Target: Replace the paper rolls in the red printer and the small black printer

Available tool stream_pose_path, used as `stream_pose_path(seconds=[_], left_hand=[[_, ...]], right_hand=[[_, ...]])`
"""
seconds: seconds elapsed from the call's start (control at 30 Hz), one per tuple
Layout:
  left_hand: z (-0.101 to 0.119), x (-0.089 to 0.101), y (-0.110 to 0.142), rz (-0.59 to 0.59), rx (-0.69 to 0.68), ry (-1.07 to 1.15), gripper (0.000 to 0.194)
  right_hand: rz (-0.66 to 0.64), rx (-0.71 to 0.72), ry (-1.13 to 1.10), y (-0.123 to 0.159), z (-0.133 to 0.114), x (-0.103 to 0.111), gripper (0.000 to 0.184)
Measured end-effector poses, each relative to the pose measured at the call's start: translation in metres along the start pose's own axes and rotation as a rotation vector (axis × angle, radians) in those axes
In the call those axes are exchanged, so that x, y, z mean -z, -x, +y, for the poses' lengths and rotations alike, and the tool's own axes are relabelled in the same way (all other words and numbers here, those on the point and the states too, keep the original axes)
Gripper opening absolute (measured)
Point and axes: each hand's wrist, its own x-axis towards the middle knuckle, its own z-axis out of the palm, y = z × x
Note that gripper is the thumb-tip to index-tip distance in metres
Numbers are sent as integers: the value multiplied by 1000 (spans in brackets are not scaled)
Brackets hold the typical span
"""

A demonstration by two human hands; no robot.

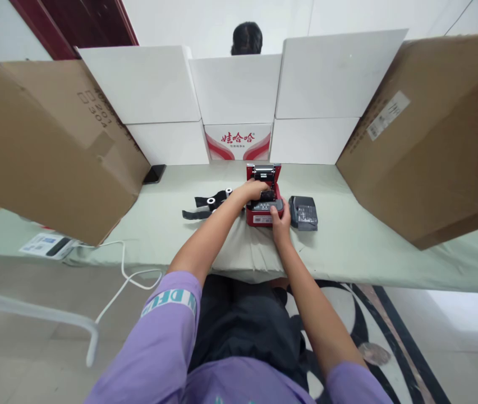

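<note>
A small red and black printer (260,216) with its lid (264,170) raised stands on the cloth-covered table in front of me. My left hand (254,189) reaches over into the opened compartment from the left. Its fingers are curled down, and whatever they grip inside is hidden. Along the printer's right side, my right hand (281,220) is closed around the body, thumb on the front top edge. Black strips wound on white-cored rolls (211,203) lie left of the printer, partly behind my left forearm. Just right of my right hand sits a dark grey boxy piece (303,213).
White boxes (239,90) wall off the back, and brown cartons stand at the left (54,140) and right (436,140). A phone (154,174) lies by the left carton. A white cable (124,264) hangs over the front edge. Someone's head (247,38) shows behind the boxes.
</note>
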Motion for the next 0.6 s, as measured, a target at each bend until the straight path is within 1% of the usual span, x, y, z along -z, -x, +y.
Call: stream_pose_path(seconds=[0.07,0.1,0.17,0.23,0.3,0.37,0.4,0.43,0.47,0.5,0.53,0.57,0.6], left_hand=[[2,3,-2,-76,0,16,26],[3,5,-2,-96,4,38,27],[7,10,1,-88,-10,105,31],[9,15,10,-39,-68,225,32],[7,21,26,53,-144,397,31],[-5,26,44,238,-166,572,37],[-14,29,52,366,-144,634,42],[-26,31,58,507,-90,676,47],[-40,33,63,626,-6,683,49],[-55,34,67,712,109,655,49],[-69,34,69,770,245,599,49],[-83,34,70,793,379,521,47],[-95,32,70,791,496,433,44]], right_hand=[[2,2,-2,0,0,0,64],[-1,6,-1,-1,1,0,65],[-7,15,-2,-1,2,1,65],[-12,18,-3,-1,2,1,64],[-10,10,-4,-1,2,1,63],[-7,-2,-9,-1,2,0,62],[-5,-8,-15,-1,1,0,62],[-4,-12,-22,0,0,0,62],[-7,-13,-26,0,0,0,62],[-10,-12,-29,0,-1,0,62],[-11,-11,-30,0,-2,0,61],[-12,-10,-30,0,-2,0,61],[-12,-8,-28,1,-3,0,60]])
